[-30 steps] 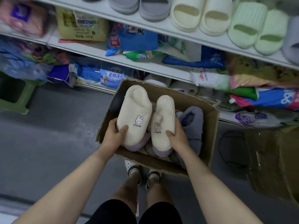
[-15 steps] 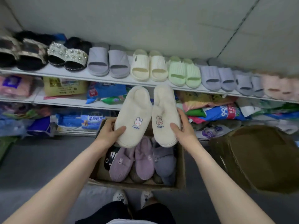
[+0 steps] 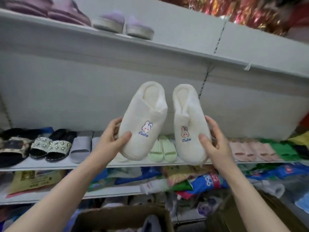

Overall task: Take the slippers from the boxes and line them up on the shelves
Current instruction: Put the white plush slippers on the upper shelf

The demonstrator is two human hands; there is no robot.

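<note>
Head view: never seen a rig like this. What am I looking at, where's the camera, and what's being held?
There is no machine here. A person wears one wide-angle camera on the head, so you look forward and down along their bare arms. The left hand grips one cream slipper and the right hand grips the other slipper, with the fingers curled round the sides. Each slipper has a small rabbit and the word Cute on it. Both are held up in the air in front of store shelves. The middle shelf carries a row of footwear, including a green pair and beaded sandals. The upper shelf holds a purple fluffy pair. A cardboard box sits open at the bottom edge, and its contents are too cropped to identify.
</note>
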